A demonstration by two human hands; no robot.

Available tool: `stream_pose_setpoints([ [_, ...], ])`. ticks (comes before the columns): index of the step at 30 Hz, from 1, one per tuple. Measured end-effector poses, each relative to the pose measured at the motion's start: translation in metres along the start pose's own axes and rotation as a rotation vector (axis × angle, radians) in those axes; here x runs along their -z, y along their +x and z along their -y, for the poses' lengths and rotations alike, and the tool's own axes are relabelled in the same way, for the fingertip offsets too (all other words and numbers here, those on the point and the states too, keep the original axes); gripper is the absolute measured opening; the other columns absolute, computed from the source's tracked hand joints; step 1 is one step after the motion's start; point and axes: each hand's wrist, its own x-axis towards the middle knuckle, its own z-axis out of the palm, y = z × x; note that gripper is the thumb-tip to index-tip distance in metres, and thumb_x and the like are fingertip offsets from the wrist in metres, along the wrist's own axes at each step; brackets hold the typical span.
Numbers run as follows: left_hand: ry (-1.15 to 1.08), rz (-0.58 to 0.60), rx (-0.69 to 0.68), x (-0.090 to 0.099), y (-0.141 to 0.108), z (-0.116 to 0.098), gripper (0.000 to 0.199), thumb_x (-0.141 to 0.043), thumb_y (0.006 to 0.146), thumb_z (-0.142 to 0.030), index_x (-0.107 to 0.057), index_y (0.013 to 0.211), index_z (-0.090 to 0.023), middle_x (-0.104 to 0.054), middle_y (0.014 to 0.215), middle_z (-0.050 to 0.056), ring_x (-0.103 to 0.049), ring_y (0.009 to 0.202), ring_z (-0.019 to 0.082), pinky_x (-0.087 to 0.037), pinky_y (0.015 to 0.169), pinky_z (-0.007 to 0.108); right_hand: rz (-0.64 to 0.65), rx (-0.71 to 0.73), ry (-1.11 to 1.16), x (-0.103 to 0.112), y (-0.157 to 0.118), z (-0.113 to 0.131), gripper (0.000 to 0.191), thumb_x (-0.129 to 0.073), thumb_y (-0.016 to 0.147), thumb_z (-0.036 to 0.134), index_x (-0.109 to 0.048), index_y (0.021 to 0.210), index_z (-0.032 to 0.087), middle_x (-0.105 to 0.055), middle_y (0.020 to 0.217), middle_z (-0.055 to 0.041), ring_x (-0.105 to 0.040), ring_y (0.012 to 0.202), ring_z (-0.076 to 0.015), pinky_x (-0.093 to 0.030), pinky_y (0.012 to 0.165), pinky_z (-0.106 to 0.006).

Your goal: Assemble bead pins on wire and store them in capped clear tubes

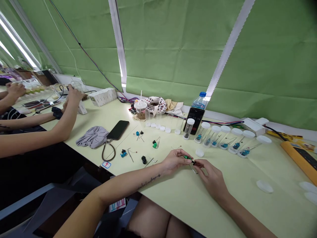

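The left hand (175, 160) and right hand (210, 180) meet just above the pale table (188, 205), near the person; both are closed in a narrow pinch; the left holds a small green part (187, 157), while the right holds a small black part (193, 162) touching its end; a thin metal pin (193, 169) sticks out below the black part, toward the right hand; farther left lie a blue bead (123, 153), a black knob (144, 159) and a green piece (155, 144); clear tubes (210, 137) lie in a row on the far side, with blue parts inside; a black phone (118, 130) and gray cloth (92, 137) sit left; a co-worker's hands (74, 94) work at far left.
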Motion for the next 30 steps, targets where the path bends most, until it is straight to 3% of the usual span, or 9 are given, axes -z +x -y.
stream_pose_setpoints([
  [14, 0.036, 0.040, -0.024, 0.0030, 0.0009, 0.0028, 0.036, -0.082, 0.054, -0.022, -0.062, 0.081, -0.010, -0.067, 0.085, 0.010, -0.064, 0.079, 0.017, -0.045, 0.084, 0.036, -0.005, 0.000, 0.015, -0.0003, -0.0010, 0.0010, 0.015, -0.050, 0.089, 0.025, -0.055, 0.102, 0.020, -0.067, 0.086, -0.0025, -0.063, 0.069, -0.0116, -0.051, 0.062, -0.023],
  [30, 0.023, 0.000, -0.010, -0.0040, -0.0015, -0.0016, 0.039, -0.084, 0.050, -0.024, -0.061, 0.077, -0.009, -0.068, 0.081, 0.009, -0.064, 0.077, 0.017, -0.045, 0.085, 0.037, 0.034, -0.035, 0.023, 0.0026, 0.0008, 0.0011, 0.021, -0.044, 0.092, 0.032, -0.056, 0.104, 0.021, -0.068, 0.092, -0.0062, -0.066, 0.076, -0.0166, -0.053, 0.068, -0.029],
])
